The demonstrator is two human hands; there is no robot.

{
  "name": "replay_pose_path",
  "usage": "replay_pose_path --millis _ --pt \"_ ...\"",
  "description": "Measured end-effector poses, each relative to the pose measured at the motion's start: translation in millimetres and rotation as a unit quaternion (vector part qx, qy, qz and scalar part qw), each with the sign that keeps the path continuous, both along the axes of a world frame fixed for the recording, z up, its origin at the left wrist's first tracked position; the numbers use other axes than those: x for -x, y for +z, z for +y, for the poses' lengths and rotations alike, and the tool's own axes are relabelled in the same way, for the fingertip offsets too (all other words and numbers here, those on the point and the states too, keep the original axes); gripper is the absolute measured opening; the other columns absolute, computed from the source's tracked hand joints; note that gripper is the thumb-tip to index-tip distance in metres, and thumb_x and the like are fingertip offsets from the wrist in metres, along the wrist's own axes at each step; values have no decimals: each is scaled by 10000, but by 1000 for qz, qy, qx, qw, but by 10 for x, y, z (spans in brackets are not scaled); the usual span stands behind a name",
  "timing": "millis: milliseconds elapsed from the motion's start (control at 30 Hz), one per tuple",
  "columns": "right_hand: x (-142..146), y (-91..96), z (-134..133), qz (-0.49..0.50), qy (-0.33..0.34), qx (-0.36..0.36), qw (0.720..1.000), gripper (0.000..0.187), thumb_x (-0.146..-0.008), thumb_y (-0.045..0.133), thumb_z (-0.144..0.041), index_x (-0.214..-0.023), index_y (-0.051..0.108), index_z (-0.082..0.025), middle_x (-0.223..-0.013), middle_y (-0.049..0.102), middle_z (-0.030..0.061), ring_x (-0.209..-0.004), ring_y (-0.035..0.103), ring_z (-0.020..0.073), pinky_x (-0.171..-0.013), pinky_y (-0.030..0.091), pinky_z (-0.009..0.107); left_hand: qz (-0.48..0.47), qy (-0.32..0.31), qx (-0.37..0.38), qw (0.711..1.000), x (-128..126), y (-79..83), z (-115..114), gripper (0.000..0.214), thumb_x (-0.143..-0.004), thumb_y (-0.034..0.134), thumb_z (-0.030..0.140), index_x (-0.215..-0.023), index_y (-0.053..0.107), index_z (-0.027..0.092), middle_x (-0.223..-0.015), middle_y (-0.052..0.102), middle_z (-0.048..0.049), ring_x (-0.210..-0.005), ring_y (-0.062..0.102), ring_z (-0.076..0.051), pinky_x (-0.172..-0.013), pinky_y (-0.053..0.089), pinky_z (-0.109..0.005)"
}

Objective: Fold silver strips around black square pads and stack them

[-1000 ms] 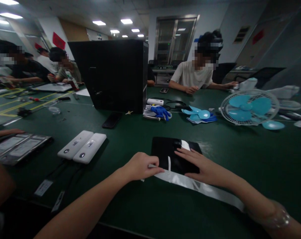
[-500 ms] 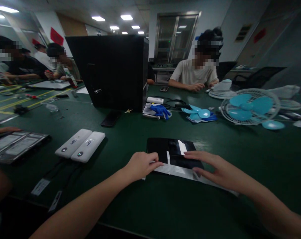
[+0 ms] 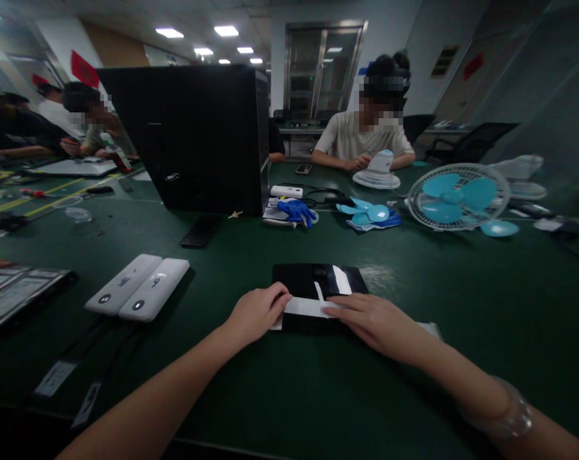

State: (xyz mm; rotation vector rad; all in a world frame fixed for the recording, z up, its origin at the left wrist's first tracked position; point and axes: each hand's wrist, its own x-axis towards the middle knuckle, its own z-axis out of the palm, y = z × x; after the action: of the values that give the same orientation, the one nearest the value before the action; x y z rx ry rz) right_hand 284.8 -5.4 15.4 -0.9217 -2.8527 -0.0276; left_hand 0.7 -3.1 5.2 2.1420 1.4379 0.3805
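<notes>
A flat black rectangular object [image 3: 293, 275] lies on the green table in front of me, its exact kind unclear. Across it runs a white strip [image 3: 304, 307] with fine lines or print, its right part hidden under my hand. My left hand [image 3: 256, 313] is closed, thumb and finger pinching the strip's left end. Fingers stretched, my right hand [image 3: 373, 322] lies over the strip and the black object's right side. A shiny white patch [image 3: 341, 281] and a short upright white tab [image 3: 318, 291] show on the black surface.
Two white power banks [image 3: 155, 291] with cables lie left, by metal-cased drives [image 3: 25, 294]. Beyond are a phone [image 3: 201, 230], a tall black case [image 3: 188, 140], blue gloves [image 3: 296, 212], blue fan blades [image 3: 366, 209] and a fan [image 3: 454, 195]. A co-worker [image 3: 366, 140] sits opposite.
The white strip has shifted from the black object's near edge to across its middle. My right hand has moved left along it. The co-worker opposite has brought a white fan part leftward.
</notes>
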Motion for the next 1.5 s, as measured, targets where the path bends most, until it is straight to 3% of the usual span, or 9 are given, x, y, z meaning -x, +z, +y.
replay_pose_path --millis 233,567,833,1000,1167,1333,1500 --pt "72 -21 -24 -24 -3 -28 999 371 -921 447 -165 -1248 581 -275 -1296 569 48 -1085 584 223 -869 510 445 70 -19 -18 997 -30 -8 -19 300 -947 405 433 -1143 534 247 -744 627 23 -649 592 -140 -564 394 -244" --pt "67 -47 -30 -30 -2 -50 998 428 -867 490 -126 -1254 570 -291 -1292 563 49 -1070 576 234 -844 492 437 145 1 -15 989 -94 -53 -43 367 -942 364 512 -1163 517 262 -785 633 -5 -634 597 -154 -497 370 -229" --pt "58 -26 -15 -39 5 -95 995 430 -849 512 -135 -1244 594 -284 -1292 564 63 -1069 557 252 -826 463 418 148 11 -4 989 -123 -29 -47 365 -934 388 507 -1177 495 256 -786 630 -6 -616 590 -155 -483 364 -226" --pt "114 23 -46 -48 -4 -71 996 397 -854 510 -172 -1222 618 -277 -1238 588 61 -1030 559 243 -817 465 414 163 28 -9 986 -152 -27 -57 359 -931 397 516 -1150 506 254 -789 631 -10 -637 602 -163 -497 355 -231" --pt "167 45 -92 -16 -14 -36 999 354 -861 527 -254 -1197 641 -247 -1219 589 70 -1039 560 229 -849 477 413 181 45 -34 982 -161 -36 -44 363 -932 390 533 -1114 520 247 -763 632 -12 -661 608 -166 -527 357 -237" --pt "177 18 -103 -6 -5 -61 998 307 -877 522 -256 -1148 665 -230 -1244 582 77 -1137 527 242 -969 421 471 182 41 -23 982 -158 -49 -37 372 -931 382 538 -1104 533 246 -784 641 -21 -641 596 -167 -521 363 -235" --pt "170 -19 -109 7 13 -48 999 372 -916 458 -218 -1271 569 -212 -1205 618 69 -1114 555 195 -1014 385 467 169 34 -30 985 -147 -64 -40 372 -930 377 537 -1108 536 251 -788 640 -20 -633 598 -174 -511 370 -242"
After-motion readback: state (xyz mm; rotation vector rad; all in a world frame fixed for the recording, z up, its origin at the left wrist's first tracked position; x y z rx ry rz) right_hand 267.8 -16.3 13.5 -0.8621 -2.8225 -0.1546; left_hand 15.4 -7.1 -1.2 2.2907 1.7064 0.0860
